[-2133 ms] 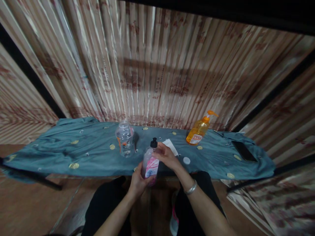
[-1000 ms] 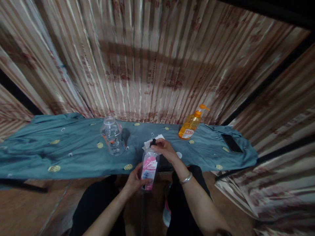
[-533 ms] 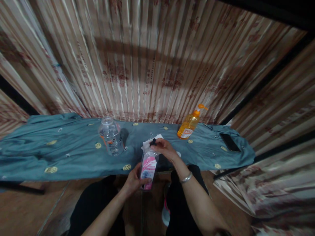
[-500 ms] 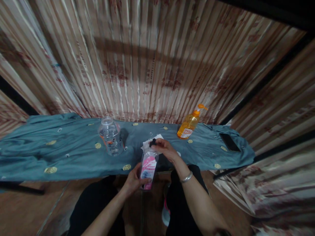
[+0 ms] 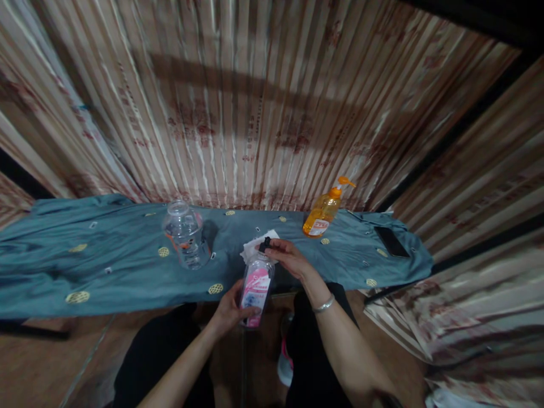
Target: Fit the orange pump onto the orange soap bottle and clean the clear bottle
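My left hand (image 5: 233, 306) is wrapped around the lower part of a clear plastic bottle (image 5: 257, 283) with a pink and white label. The bottle is held slightly tilted at the table's front edge. At its mouth is a small black cap (image 5: 264, 245), pinched between the fingers of my right hand (image 5: 289, 259). Whether the cap sits fully on the neck I cannot tell. A white sheet of paper or tissue (image 5: 250, 247) lies on the table behind the bottle's top.
On the blue-green tablecloth (image 5: 127, 272), a clear lidless bottle (image 5: 187, 243) stands to the left. An orange pump bottle (image 5: 322, 216) stands at the right, with a black phone (image 5: 391, 242) lying beyond it. A patterned curtain (image 5: 238, 113) hangs behind the table.
The view has shifted slightly, so the table things appear a little further left. Both hands keep their grip, with the right fingers still on the black cap.
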Tool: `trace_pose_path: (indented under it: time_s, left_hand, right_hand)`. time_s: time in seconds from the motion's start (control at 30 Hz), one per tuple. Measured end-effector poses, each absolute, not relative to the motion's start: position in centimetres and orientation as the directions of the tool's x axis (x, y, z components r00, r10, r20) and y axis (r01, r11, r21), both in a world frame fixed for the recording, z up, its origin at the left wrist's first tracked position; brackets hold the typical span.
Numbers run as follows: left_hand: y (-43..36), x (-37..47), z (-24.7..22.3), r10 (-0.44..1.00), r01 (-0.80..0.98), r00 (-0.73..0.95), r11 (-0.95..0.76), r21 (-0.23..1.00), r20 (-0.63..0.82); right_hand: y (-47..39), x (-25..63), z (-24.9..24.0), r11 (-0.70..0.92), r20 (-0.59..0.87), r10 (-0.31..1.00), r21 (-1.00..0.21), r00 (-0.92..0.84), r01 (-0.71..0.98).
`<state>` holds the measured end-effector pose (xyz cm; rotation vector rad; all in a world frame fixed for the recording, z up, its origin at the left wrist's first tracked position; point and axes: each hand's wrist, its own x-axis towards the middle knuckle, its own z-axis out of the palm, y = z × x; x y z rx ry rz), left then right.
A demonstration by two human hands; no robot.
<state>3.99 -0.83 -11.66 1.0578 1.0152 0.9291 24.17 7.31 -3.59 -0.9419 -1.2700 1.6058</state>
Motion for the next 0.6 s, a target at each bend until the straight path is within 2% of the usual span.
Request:
trace_pose_path:
  time_s: [0.2,0.43,0.6]
  left_hand:
    - [-1.1,4.1,-11.5,0.923,-0.111,0.326,0.252,0.961,-0.204]
    - [-1.1,4.4,-11.8,0.921,-0.096,0.332,0.250,0.964,-0.205]
    - [-0.9,4.4,-11.9,0.924,-0.080,0.327,0.236,0.968,-0.199]
  right_hand:
    - [6.5,25.2,-2.5,-0.166,-0.061,0.896,-0.965,-0.439,-0.203]
    - [7.0,25.1,-4.1,-0.108,-0.083,0.967,-0.990,-0.242,-0.092]
    - [6.4,25.6,-2.8,-0.093,-0.041,0.936,-0.986,-0.349,-0.135]
